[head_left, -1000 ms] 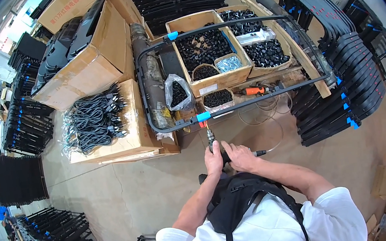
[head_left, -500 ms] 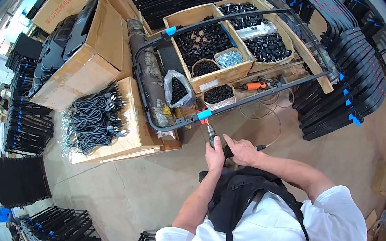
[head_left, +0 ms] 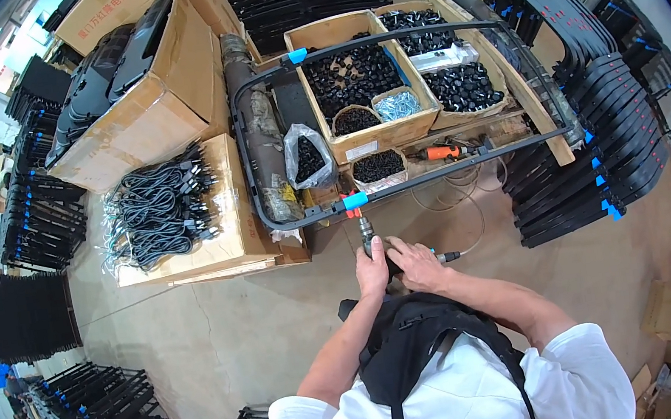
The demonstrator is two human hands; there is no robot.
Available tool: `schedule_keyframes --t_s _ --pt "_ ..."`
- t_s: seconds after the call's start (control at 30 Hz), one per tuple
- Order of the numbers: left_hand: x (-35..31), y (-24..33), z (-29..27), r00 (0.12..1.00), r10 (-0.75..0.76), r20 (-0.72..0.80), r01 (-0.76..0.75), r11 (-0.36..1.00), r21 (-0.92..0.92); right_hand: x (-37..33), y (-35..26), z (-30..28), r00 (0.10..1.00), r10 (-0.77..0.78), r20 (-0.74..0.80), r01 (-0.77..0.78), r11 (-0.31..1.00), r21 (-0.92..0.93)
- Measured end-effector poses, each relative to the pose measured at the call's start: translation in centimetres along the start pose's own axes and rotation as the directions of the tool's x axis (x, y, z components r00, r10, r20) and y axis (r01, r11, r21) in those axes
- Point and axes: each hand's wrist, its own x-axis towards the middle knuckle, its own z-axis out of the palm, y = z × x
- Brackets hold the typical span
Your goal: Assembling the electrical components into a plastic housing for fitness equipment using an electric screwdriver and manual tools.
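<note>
My left hand (head_left: 372,271) is wrapped around the body of an air screwdriver (head_left: 366,230). My right hand (head_left: 418,266) closes on the same tool's rear, beside its hose fitting. The driver points away from me, its tip near a red piece at the near bar of a black rounded metal frame (head_left: 426,180). Whether the tip touches the bar is too small to tell. A blue tape strip (head_left: 356,200) wraps that bar just right of the tip. The frame lies around and over the parts boxes.
Inside the frame sit a wooden box (head_left: 390,131) of black caps and screws, a bag of black parts (head_left: 311,161) and an orange power tool (head_left: 442,151). Bundled cables (head_left: 160,208) lie on a carton at left. Black frames (head_left: 595,164) stack at right; an air hose (head_left: 481,219) loops below.
My right hand's raised index finger has come down and curled against the tool. My left hand keeps its grip. The whole view has shifted slightly.
</note>
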Motion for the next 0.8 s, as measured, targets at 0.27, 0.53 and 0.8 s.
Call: schedule_keyframes --t_s 0.27,0.53,0.8 --pt "-0.6 -0.9 -0.2 0.998 0.0 0.057 0.002 0.999 -0.04 -0.9 -0.6 0.0 0.997 0.052 0.058 -0.054 0.998 0.026" --pt "-0.4 -2.3 -0.3 0.995 0.009 0.103 -0.005 0.999 -0.038 -1.7 -1.6 -0.7 0.994 0.097 0.048 -0.097 0.995 0.013" --pt "-1.5 -2.7 -1.6 0.967 -0.038 0.253 0.034 0.999 0.021 -3.1 -0.6 -0.3 0.994 0.037 0.098 -0.044 0.996 0.071"
